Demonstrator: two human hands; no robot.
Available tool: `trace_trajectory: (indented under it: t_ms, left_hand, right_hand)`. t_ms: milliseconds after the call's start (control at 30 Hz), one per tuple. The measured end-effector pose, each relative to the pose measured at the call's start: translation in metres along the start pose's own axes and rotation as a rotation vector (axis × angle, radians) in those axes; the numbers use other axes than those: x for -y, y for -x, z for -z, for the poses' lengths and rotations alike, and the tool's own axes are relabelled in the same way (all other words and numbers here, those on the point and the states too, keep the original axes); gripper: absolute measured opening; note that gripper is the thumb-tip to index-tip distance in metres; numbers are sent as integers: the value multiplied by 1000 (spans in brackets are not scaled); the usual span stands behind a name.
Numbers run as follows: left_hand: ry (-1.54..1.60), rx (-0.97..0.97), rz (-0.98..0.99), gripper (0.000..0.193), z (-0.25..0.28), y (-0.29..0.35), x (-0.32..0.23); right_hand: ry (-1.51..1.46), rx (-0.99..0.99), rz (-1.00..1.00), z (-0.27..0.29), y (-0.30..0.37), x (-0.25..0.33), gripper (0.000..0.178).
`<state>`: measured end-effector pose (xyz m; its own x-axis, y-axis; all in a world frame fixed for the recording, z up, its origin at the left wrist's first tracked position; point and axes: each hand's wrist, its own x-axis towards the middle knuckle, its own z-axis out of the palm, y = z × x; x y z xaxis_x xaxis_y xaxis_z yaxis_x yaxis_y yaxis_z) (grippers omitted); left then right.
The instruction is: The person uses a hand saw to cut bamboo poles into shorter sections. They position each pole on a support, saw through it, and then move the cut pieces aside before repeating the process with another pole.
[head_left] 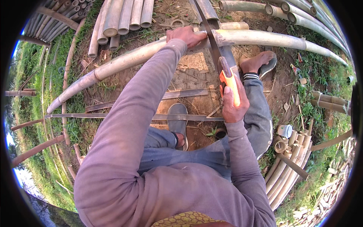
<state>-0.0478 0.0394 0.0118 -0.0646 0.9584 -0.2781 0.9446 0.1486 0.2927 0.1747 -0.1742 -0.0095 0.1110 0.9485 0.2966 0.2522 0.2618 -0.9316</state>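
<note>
A long pale bamboo pole (pixel 130 60) lies crosswise in front of me and curves toward both sides of the picture. My left hand (pixel 186 36) grips it from above, just left of the saw. In my right hand (pixel 235 102) is the orange-and-dark handle of a hand saw (pixel 210 34). The saw's narrow dark blade points away from me and crosses the pole close to a node. Whether its teeth have cut into the bamboo, I cannot tell. Beneath the crossing, a plank or split bamboo piece (pixel 227 56) runs away from me.
Thick bamboo lengths (pixel 124 17) are stacked at the far left, with more poles (pixel 278 11) at the far right. Cut bamboo pieces (pixel 287 170) and a white tub (pixel 285 131) stand at the near right. Flat strips (pixel 185 93) lie on the ground by my sandalled foot (pixel 177 121).
</note>
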Motion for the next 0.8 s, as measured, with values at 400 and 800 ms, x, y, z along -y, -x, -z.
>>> trace_trajectory:
  t_ms: [400, 800]
  left_hand:
    - [15, 34, -3, 81, -6, 6, 3]
    - [-360, -36, -338, 113, 47, 40, 130]
  right_hand:
    - [152, 5, 58, 6, 29, 12, 51]
    - [-25, -78, 3, -29, -3, 18, 41]
